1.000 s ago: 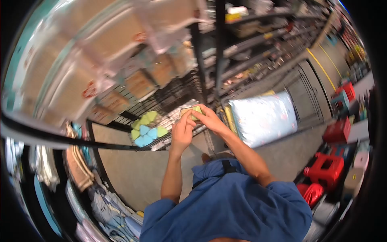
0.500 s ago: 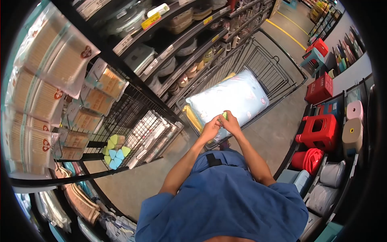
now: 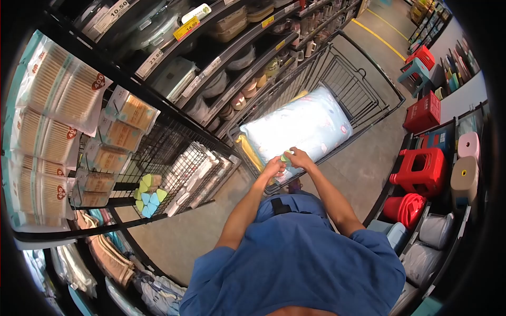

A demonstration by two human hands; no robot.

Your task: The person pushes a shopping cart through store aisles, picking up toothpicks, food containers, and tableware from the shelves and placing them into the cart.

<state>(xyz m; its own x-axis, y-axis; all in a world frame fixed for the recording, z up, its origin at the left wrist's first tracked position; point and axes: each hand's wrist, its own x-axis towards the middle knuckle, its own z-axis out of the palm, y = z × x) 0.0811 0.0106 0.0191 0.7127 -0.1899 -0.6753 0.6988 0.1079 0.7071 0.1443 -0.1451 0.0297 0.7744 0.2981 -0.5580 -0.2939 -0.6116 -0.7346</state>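
In front of my waist, above the near end of a shopping cart [image 3: 363,113], both hands are closed around a small light-green container [image 3: 286,156]. My right hand [image 3: 300,158] pinches its right side. My left hand [image 3: 274,167] grips it from the left, its fingers curled. Too little of the container shows to tell whether it has a lid. Behind the hands, a pale blue patterned pillow-like pack [image 3: 300,124] lies in the cart on a yellow item [image 3: 250,151]. Similar green and blue wedge-shaped containers [image 3: 150,199] sit on the wire rack to the left.
Packs of wooden sticks [image 3: 58,84] hang on the left rack. Shelves with boxes and bowls [image 3: 211,68] run along the far side. Red plastic stools [image 3: 419,171] and bins line the right shelf. Folded cloths [image 3: 110,260] lie at lower left.
My hands have shifted slightly down and left and moved a little apart, with more of the green container showing between them. The view has shifted slightly; the cart's load looks the same.
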